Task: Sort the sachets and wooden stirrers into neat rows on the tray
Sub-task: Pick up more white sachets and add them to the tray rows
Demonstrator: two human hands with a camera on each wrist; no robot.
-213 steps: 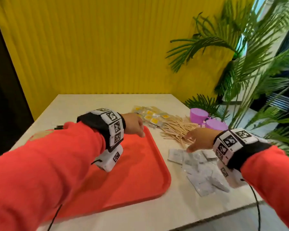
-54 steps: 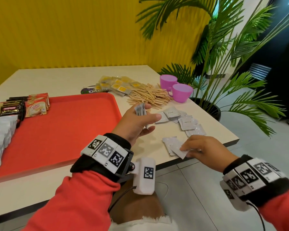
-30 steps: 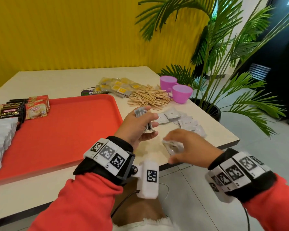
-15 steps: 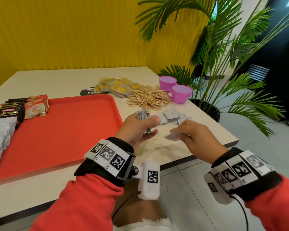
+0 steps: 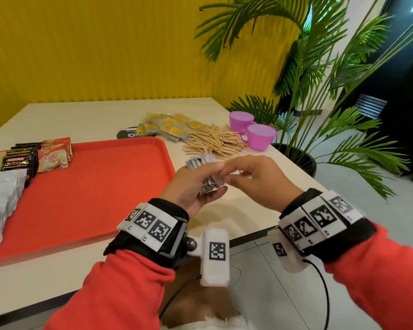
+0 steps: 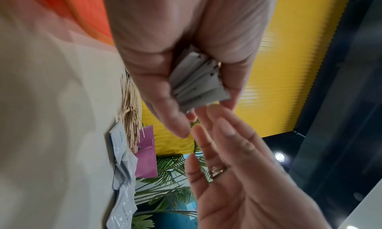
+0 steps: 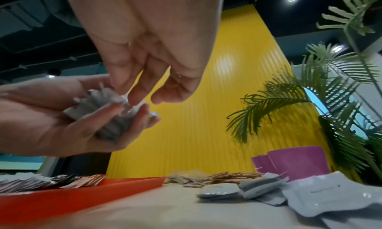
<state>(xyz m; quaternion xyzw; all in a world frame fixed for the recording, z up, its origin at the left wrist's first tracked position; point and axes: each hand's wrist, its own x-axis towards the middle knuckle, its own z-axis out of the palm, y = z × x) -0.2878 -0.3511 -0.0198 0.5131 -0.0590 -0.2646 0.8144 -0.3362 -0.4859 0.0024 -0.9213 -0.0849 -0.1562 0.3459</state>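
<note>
My left hand point(image 5: 218, 178) grips a fanned stack of white sachets point(image 5: 202, 160) above the table's front right edge, just right of the orange tray point(image 5: 93, 186). My right hand point(image 5: 228, 173) meets it, straight fingertips touching the stack's end. The left wrist view shows the stack point(image 6: 198, 83) pinched between thumb and fingers. Loose white sachets point(image 7: 219, 190) lie on the table below. The wooden stirrers point(image 5: 215, 142) sit in a heap beyond, with yellow sachets point(image 5: 169, 127) behind them. On the tray's left edge are white sachets point(image 5: 3, 194), black coffee sachets point(image 5: 18, 160) and red creamer sachets point(image 5: 55, 156).
Two purple cups point(image 5: 260, 136) stand at the table's right edge beside the stirrers. A potted palm point(image 5: 320, 91) rises just past that edge. A dark green packet point(image 5: 129, 134) lies behind the tray. The table's front edge point(image 5: 248, 236) runs under my wrists.
My right hand picked a white sachet off the table and brought it left to the stack in my left hand. The left hand stayed in place, its stack growing.
</note>
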